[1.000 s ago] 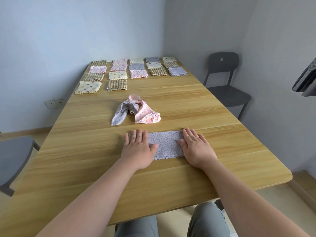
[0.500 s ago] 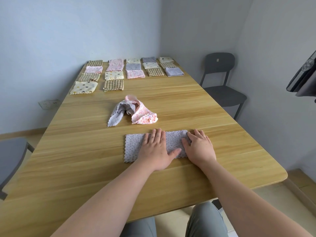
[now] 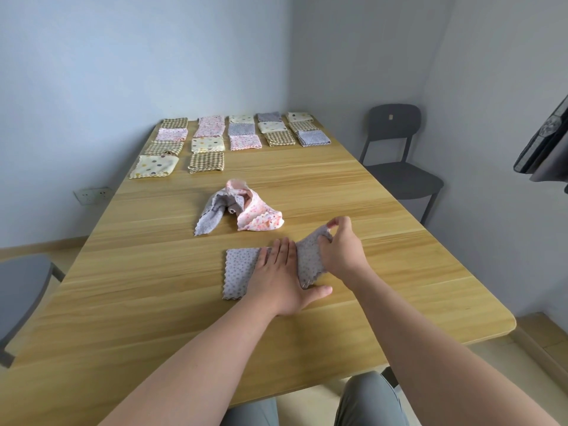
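The grey dotted cloth lies toward the near edge of the tabletop, the left hand pressing flat and open on its middle while the right hand pinches its right end, lifted off the wood.

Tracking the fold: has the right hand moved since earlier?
Yes. The right hand rose off the table, lifting the right end of the grey cloth.

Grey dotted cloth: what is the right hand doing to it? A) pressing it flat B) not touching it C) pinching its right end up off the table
C: right hand pinches a lifted corner of the grey dotted cloth; left hand presses its middle flat.
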`<state>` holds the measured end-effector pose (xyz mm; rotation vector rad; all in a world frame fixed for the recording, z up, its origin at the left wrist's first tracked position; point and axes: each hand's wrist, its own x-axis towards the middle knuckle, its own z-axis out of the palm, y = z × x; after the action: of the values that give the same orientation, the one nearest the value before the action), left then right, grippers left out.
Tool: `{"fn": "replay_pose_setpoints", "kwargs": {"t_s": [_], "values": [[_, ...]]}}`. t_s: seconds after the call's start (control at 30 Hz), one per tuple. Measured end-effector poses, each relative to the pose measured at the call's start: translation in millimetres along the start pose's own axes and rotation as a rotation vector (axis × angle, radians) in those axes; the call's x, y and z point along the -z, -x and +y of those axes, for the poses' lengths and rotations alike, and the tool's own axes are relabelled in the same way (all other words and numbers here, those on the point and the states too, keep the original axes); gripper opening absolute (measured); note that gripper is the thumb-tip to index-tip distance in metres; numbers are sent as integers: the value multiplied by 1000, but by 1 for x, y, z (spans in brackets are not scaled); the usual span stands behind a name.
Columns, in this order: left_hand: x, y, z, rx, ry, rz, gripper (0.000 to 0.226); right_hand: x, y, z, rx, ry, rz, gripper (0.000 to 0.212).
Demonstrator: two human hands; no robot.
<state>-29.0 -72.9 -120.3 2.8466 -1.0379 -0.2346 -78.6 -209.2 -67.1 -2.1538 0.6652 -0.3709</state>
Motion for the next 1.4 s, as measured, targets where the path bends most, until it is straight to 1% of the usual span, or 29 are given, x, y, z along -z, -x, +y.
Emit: {"fn": "replay_pose_setpoints", "kwargs": {"t_s": [0.1, 0.3, 0.4, 0.47, 0.6, 0.77, 0.87, 1.0, 1.2, 1.33, 1.4], "values": [[-1, 0, 0, 9, 23, 6, 132, 4, 7, -8, 81, 32, 8, 22], [1, -1, 7, 30, 90, -3, 130, 11, 14, -11, 155, 186, 24, 46], [-1, -2, 19, 13, 131, -12, 128, 20, 18, -11, 162, 181, 47, 45], [-3, -3, 26, 5, 138, -17, 127, 26, 18, -8, 136, 183, 56, 43], [-3, -2, 29, 10, 89, -17, 127, 39, 16, 4, 54, 217, 79, 44], [-2, 0, 31, 6, 62, -24, 126, 51, 15, 9, 43, 187, 113, 48], [-5, 1, 35, -5, 71, 2, 124, 59, 10, 5, 24, 158, 148, 48], [-6, 3, 36, -9, 78, 6, 125, 58, 12, 1, 65, 207, 118, 45], [4, 1, 38, 10, 61, -79, 134, 51, 16, 3, 70, 307, 80, 47], [8, -3, 57, -3, 90, -32, 139, 50, 18, 2, 77, 320, 63, 50], [4, -6, 61, 6, 133, -55, 138, 49, 19, 1, 84, 308, 62, 49]]}}
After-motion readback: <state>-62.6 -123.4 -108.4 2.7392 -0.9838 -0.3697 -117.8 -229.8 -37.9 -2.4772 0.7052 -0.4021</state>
